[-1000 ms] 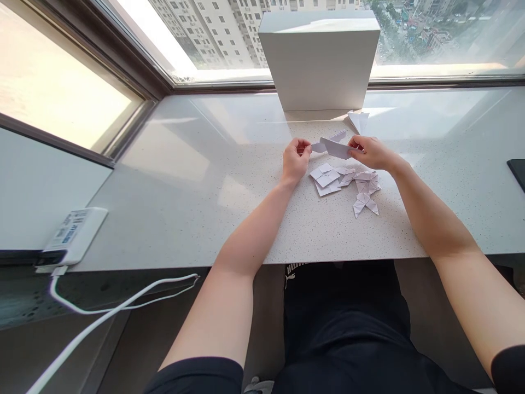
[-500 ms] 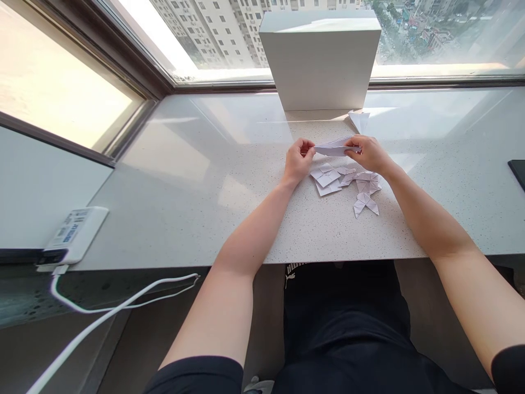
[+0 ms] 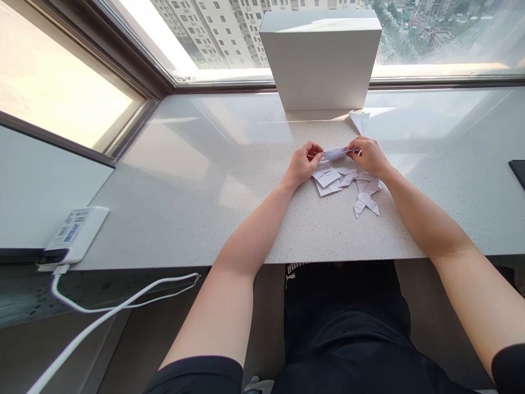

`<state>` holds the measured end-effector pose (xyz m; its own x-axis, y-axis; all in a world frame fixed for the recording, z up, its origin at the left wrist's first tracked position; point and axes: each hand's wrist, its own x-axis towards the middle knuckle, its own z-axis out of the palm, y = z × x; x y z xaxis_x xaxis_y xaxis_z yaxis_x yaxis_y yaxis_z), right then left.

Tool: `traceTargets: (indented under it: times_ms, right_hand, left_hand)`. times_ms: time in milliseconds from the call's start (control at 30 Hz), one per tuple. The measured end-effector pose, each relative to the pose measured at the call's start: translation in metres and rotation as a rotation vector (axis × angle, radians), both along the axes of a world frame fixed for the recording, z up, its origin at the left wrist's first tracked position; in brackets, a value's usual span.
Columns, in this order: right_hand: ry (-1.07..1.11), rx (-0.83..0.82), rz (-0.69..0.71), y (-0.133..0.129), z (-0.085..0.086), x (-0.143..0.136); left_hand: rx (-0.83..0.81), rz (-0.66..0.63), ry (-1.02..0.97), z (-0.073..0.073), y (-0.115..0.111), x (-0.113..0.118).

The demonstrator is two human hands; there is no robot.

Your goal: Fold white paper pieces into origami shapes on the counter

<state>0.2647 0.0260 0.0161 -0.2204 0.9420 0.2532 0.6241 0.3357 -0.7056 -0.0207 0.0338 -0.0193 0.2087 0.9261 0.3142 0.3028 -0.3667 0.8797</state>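
Note:
A folded white paper [image 3: 335,154] is stretched between my two hands, just above the counter. My left hand [image 3: 304,162] pinches its left end, and my right hand [image 3: 369,156] grips its right end between thumb and fingers. Right below it lie several folded paper pieces: a flat square-like stack [image 3: 327,179] at the left, a small piece [image 3: 348,176] in the middle, and a piece with pointed corners [image 3: 365,206] nearest me. Behind my right hand rests another folded paper [image 3: 360,121] with a pointed end.
A large white box [image 3: 324,68] stands against the window at the back. On the left edge sits a white device [image 3: 77,234] with a white cable [image 3: 123,306] hanging off it. A dark flat object [image 3: 519,174] lies at the far right of the speckled counter [image 3: 184,202].
My left hand has shifted slightly right, toward my right hand. The held paper has tilted and looks shorter, with its layered edges now showing.

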Motion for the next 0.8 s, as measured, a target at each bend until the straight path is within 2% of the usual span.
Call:
traceTargets:
  times_ms: [433, 800]
  right_hand:
    - [-0.061, -0.004, -0.015, 0.002, 0.001, 0.003]
    - [-0.111, 0.069, 0.059, 0.005, -0.008, 0.01]
  left_hand:
    - [0.151, -0.013, 0.089, 0.004, -0.008, 0.004]
    - [0.254, 0.025, 0.123, -0.006, 0.0, -0.001]
